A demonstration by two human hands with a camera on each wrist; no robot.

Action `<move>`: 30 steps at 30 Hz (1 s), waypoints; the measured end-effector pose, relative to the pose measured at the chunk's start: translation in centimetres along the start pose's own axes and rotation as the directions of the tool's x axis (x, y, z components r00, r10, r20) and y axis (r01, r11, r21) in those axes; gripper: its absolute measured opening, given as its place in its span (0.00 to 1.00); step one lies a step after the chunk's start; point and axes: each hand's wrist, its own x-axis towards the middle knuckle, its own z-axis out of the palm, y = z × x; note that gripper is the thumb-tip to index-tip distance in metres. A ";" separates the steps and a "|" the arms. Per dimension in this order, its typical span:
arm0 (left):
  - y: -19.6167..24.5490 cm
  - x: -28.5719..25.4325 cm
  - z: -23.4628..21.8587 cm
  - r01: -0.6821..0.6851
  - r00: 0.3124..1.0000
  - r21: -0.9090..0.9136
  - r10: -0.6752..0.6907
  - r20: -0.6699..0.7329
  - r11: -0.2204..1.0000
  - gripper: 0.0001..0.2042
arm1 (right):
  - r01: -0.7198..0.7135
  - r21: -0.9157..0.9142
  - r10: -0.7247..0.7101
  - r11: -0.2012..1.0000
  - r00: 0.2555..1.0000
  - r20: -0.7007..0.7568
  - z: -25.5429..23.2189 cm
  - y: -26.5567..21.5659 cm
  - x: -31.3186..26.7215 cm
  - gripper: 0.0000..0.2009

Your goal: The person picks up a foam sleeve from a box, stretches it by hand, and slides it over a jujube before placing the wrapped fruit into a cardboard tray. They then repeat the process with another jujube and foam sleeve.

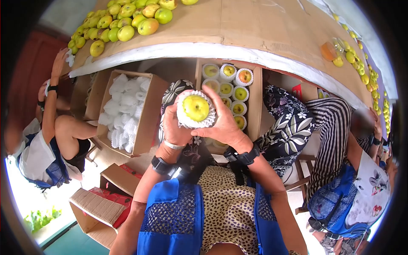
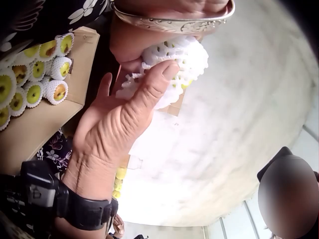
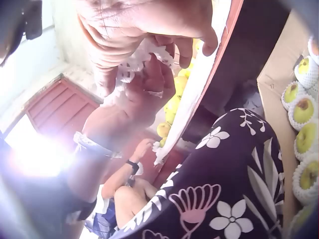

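Both hands hold a yellow-green apple (image 1: 196, 108) in a white foam net sleeve (image 1: 183, 118), in front of the body in the head view. My left hand (image 1: 175, 127) grips the sleeve from the left. From the right, my right hand (image 1: 229, 127) curls round it, its thumb along the lower edge. The apple's top shows above the ruffled net. In the left wrist view, the right thumb (image 2: 152, 87) presses on the foam net (image 2: 187, 59). The right wrist view shows the left hand (image 3: 134, 102) below the right hand (image 3: 144, 20), with the apple mostly hidden.
An open carton (image 1: 253, 95) holds rows of net-wrapped apples beyond the hands. Left of it, a cardboard box (image 1: 146, 110) is filled with white foam nets (image 1: 125, 106). Loose apples (image 1: 125, 33) lie on the cardboard-covered table (image 1: 242, 25). People sit on both sides.
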 end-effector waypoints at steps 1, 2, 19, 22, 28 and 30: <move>0.0 0.0 -0.1 0.013 1.000 -0.045 -0.012 0.015 0.999 0.25 | 0.020 -0.008 -0.020 1.000 0.999 -0.029 -0.2 -0.2 -0.1 0.57; 0.0 0.2 -0.7 0.045 0.997 -0.103 -0.038 0.061 0.994 0.25 | 0.037 -0.019 -0.038 0.999 0.998 -0.059 -0.4 -0.4 -0.2 0.59; 2.9 0.2 0.0 0.191 0.979 0.294 -0.161 -0.121 0.936 0.28 | 0.135 -0.414 -0.191 0.900 0.977 -0.097 -0.8 -1.2 0.0 0.42; 1.3 0.7 -0.5 0.288 0.957 0.183 -0.277 -0.082 0.940 0.24 | 0.288 -0.332 -0.279 0.898 0.957 0.075 0.2 -1.3 0.2 0.41; 2.0 -1.5 -3.5 0.347 0.937 -0.043 -0.348 -0.035 0.937 0.22 | 0.343 -0.268 -0.308 0.900 0.937 0.165 2.5 -1.4 0.4 0.39; 2.7 -1.7 -3.6 0.334 0.943 -0.038 -0.334 0.006 0.942 0.22 | 0.304 -0.261 -0.244 0.916 0.940 0.239 2.9 -1.9 1.0 0.38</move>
